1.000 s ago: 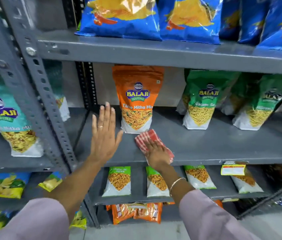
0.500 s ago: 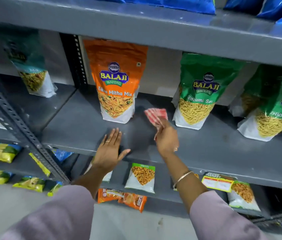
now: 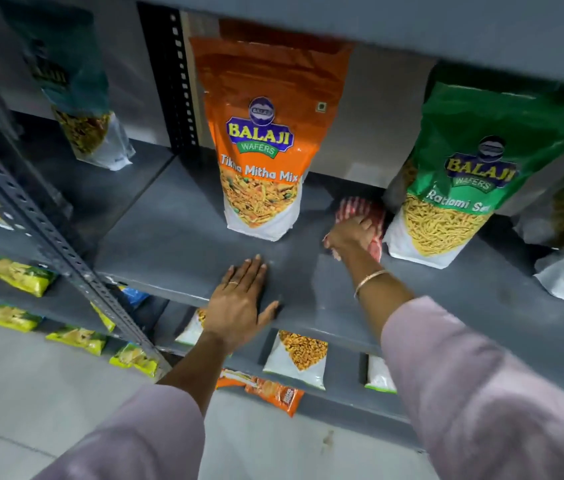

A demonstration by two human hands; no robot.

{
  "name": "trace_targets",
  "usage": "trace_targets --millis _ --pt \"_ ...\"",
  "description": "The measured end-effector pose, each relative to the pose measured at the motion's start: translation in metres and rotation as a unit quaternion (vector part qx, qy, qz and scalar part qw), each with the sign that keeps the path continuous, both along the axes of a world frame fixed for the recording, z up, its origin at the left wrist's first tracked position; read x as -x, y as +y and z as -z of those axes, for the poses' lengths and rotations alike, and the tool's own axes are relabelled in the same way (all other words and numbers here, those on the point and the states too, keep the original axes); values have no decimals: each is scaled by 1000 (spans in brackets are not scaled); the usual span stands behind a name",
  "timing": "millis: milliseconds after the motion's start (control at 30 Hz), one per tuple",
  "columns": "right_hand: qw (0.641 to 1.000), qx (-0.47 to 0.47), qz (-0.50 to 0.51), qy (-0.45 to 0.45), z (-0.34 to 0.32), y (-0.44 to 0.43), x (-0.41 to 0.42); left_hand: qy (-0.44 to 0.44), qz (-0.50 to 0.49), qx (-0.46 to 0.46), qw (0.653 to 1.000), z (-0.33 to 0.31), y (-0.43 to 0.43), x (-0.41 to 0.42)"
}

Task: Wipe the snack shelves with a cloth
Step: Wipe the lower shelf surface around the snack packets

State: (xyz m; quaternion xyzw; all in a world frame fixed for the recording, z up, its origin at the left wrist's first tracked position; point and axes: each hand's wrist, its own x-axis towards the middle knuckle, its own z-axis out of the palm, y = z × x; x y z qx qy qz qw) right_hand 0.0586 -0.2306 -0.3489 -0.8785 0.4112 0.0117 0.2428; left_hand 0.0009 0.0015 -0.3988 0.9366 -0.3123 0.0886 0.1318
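On grey shelf (image 3: 176, 237), right hand (image 3: 348, 235) is gripping striped cloth (image 3: 353, 207) w/ curled fingers, btw. orange pack (image 3: 263, 150) & green pack (image 3: 464, 174); left hand (image 3: 239, 303) is lying flat, fingers straight.

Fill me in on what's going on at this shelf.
A person is cleaning a grey metal shelf. The right hand holds a red-striped cloth down on the shelf between the orange Tikha Mitha Mix bag and the green Ratlami Sev bag. The left hand rests flat near the front edge.
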Motion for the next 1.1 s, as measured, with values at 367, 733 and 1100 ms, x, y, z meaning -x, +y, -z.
trace_targets --millis 367,733,1100 --pt "963 -16 -267 -15 -22 -32 -19 -36 9 22 999 5 -4 17" --pt "951 63 -292 -78 5 21 84 21 -23 -34 999 2 9 2" --pt "937 -221 -225 -149 -53 27 174 22 -16 -26 999 -6 10 11"
